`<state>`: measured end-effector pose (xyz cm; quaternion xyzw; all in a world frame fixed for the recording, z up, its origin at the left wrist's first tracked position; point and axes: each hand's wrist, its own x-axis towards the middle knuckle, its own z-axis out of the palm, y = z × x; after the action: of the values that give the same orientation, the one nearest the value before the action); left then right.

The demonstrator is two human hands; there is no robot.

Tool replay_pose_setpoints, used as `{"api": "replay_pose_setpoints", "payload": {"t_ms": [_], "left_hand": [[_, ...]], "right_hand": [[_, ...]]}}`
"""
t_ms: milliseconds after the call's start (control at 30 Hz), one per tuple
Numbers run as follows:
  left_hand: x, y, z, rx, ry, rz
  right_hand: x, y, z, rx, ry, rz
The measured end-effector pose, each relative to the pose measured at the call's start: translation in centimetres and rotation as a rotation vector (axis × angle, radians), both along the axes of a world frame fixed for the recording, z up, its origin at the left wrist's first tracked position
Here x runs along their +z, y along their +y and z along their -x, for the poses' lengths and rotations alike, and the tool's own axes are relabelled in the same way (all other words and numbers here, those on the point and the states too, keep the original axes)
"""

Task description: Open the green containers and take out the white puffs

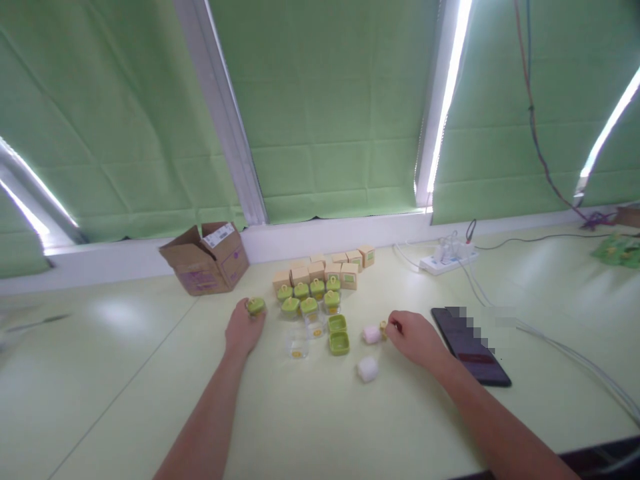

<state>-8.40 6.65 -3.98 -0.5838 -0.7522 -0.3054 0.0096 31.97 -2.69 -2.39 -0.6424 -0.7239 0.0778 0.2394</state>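
My left hand (pixel 243 330) rests on the pale green table (pixel 125 373) with its fingers closed on a small green-lidded jar (pixel 256 306). My right hand (pixel 415 337) pinches a small yellowish piece (pixel 383 328) that touches a pink-white roll (pixel 371 334). Between my hands lie two loose green lids (pixel 338 335) and two clear open jars (pixel 299 346). Behind them stands a cluster of green-lidded jars (pixel 310 297). A second white roll (pixel 368 369) lies nearer to me.
Several small tan boxes (pixel 325 269) line up behind the jars. An open cardboard box (pixel 206 259) lies on its side at the back left. A black phone (pixel 470 345) sits right of my right hand. A power strip (pixel 447 259) and cables (pixel 560 347) run along the right.
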Motion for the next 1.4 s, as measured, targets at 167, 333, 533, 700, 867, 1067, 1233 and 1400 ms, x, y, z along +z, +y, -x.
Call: {"api": "replay_pose_setpoints", "payload": {"t_ms": [167,333,533,700,867,1067,1233,1400], "left_hand": [[0.3,-0.1,0.0,-0.017,0.009,-0.009],[1.2,-0.8,-0.6,-0.025,-0.021,-0.04],[2.7,-1.6,-2.2,-0.052,-0.093,-0.104],[4.4,-3.2,-5.1,-0.187,-0.209,-0.233],[6.0,-6.0,-9.0,-0.399,-0.213,-0.273],[6.0,-8.7,-12.2,-0.615,-0.166,-0.216],[5.8,-10.5,-13.9,-0.8,-0.146,-0.156],[5.7,-11.2,-14.5,-0.887,-0.108,-0.029]], "right_hand": [[-0.1,0.0,-0.1,0.009,0.015,-0.028],[-0.2,0.0,-0.1,0.016,0.028,-0.053],[-0.1,0.0,-0.1,0.055,0.049,-0.108],[0.0,0.0,0.0,0.119,0.086,-0.164],[0.3,-0.5,0.5,0.282,0.117,-0.18],[0.8,-1.2,1.0,0.465,0.148,-0.163],[0.8,-1.3,1.3,0.508,0.167,-0.19],[1.3,-1.7,1.6,0.559,0.188,-0.175]]}}
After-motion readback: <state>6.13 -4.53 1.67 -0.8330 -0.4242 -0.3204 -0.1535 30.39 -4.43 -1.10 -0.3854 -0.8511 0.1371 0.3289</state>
